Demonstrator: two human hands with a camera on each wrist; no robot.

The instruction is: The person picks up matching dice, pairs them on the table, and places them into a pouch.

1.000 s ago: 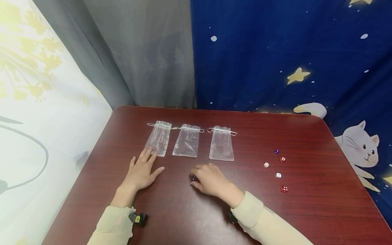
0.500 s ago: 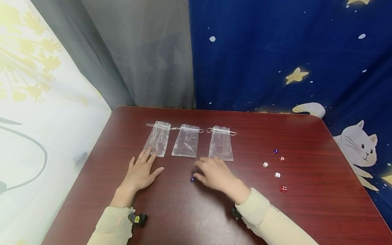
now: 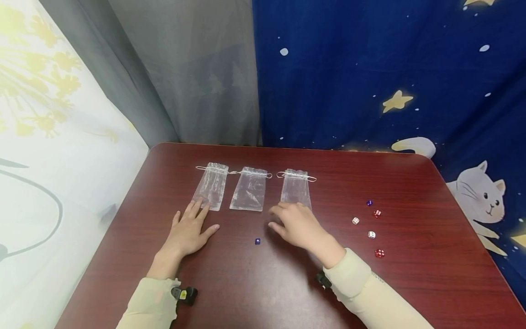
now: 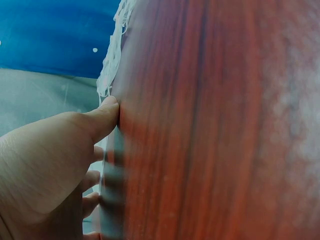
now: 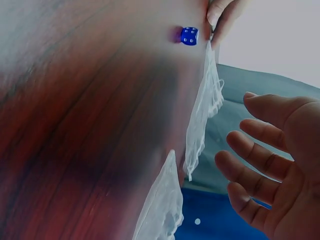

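Note:
My left hand [image 3: 186, 233] lies spread on the table, its fingertips over the lower end of the leftmost sheer white drawstring bag [image 3: 213, 183]. A blue die [image 3: 257, 241] stands by itself on the table between my two hands; the right wrist view also shows this blue die [image 5: 189, 36]. My right hand [image 3: 300, 226] is held to the right of that die, fingers loosely bent and nothing in them, overlapping the bottom of the rightmost drawstring bag [image 3: 296, 189]. In the right wrist view the palm and parted fingers [image 5: 250, 155] hold nothing. Between these bags lies the middle drawstring bag [image 3: 249, 192].
On the right of the wooden table [image 3: 411, 283] lie several scattered dice: a blue die [image 3: 370, 203], two red dice, one nearer me [image 3: 380, 253], and two white dice, one farther left [image 3: 355, 220]. Curtains [image 3: 328, 82] hang behind the far table edge.
My right hand has let go of the blue die, leaving it on the table, and has drawn away to the right. My left hand stays in place.

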